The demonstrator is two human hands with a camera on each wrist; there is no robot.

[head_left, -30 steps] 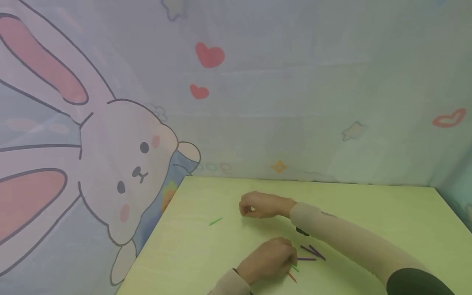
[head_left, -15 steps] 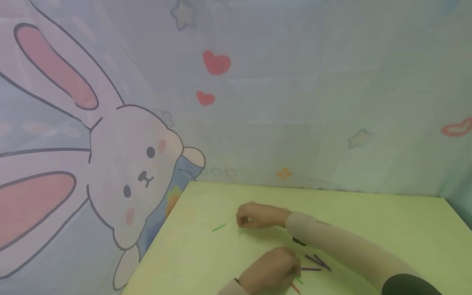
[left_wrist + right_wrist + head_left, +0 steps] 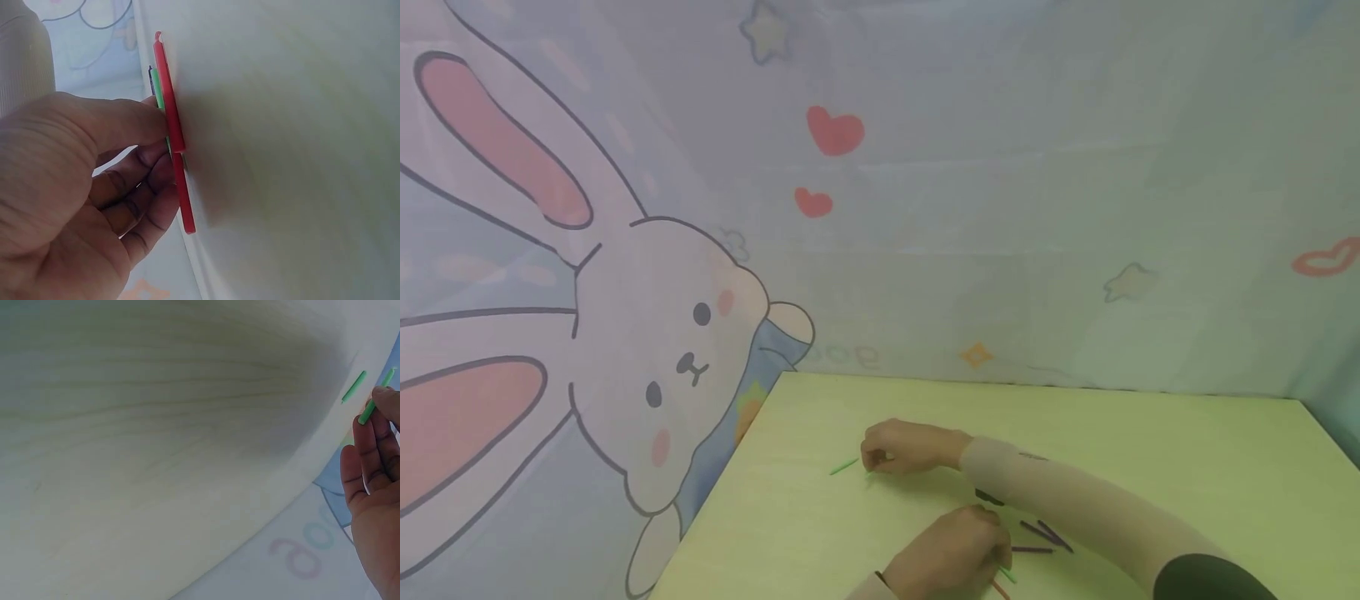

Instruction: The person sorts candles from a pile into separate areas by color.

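Near the front of the table, my left hand [image 3: 951, 554] has its fingers curled and its thumb against a bunch of thin birthday candles. In the left wrist view, a red candle [image 3: 167, 94] with a wick-like tip overlaps a second red candle [image 3: 184, 203]. A green candle [image 3: 158, 89] shows behind them; the fingers hide parts of the bunch. My right hand [image 3: 910, 447] pinches a green candle [image 3: 369, 412] between thumb and fingers, low over the table. Just left of it, another green candle [image 3: 843, 467] lies on the table.
Several dark purple candles [image 3: 1047, 533] lie on the table [image 3: 1187, 450] right of my left hand, under the right forearm [image 3: 1067, 496]. A printed cloth [image 3: 925, 208] with a rabbit hangs behind the table's back edge.
My right hand has moved left and slightly nearer, close to the green candle lying there. My left hand keeps its place by the candles. The head view has shifted a little.
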